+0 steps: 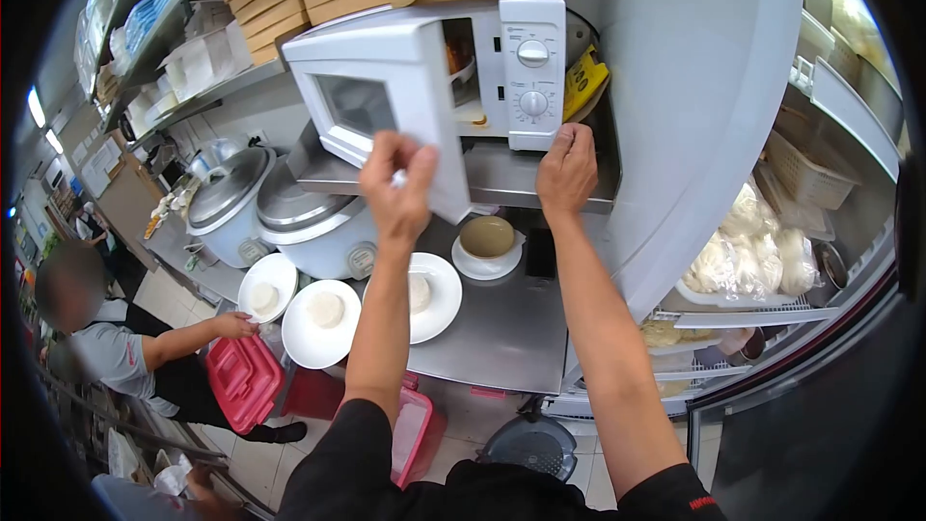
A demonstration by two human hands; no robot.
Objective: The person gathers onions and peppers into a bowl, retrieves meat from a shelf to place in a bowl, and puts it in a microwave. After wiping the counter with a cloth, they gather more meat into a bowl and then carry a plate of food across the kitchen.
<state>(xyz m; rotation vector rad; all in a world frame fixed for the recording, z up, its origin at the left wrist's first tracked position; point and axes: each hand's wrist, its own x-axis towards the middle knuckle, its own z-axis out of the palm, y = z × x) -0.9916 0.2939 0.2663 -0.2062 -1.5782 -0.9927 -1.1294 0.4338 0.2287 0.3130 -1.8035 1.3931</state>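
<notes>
One microwave [532, 77], contents [461, 56] partly hidden

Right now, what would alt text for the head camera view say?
The left hand is at the open door of a white microwave; the right hand is below its dials. Nearby, three white plates hold pale mounds.

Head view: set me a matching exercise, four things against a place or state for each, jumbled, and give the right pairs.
Things
1. microwave door
2. brown bowl
3. rice cooker nearest the microwave
4. right hand

Places and states
A. topped by a silvery lid
B. by the lower corner of the control panel
C. on a white saucer
D. swung open

Right pairs: 1-D, 2-C, 3-A, 4-B
</notes>
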